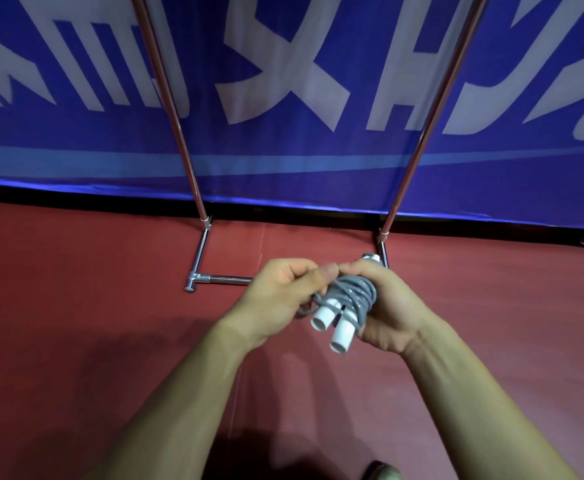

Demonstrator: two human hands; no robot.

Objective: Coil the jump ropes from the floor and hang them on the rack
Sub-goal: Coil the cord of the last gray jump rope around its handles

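Note:
A grey jump rope is wound in a tight bundle around its two white handles, whose ends point toward me. My right hand grips the bundle from the right side. My left hand pinches a strand of the grey rope at the bundle's left, thumb against the right hand's fingers. The chrome rack stands just beyond my hands, its two uprights rising to the top edge and its foot bars on the floor. The rack's top bar is out of view.
A blue banner with large white characters stands behind the rack. The red floor spreads all around. The tip of a shoe shows at the bottom edge.

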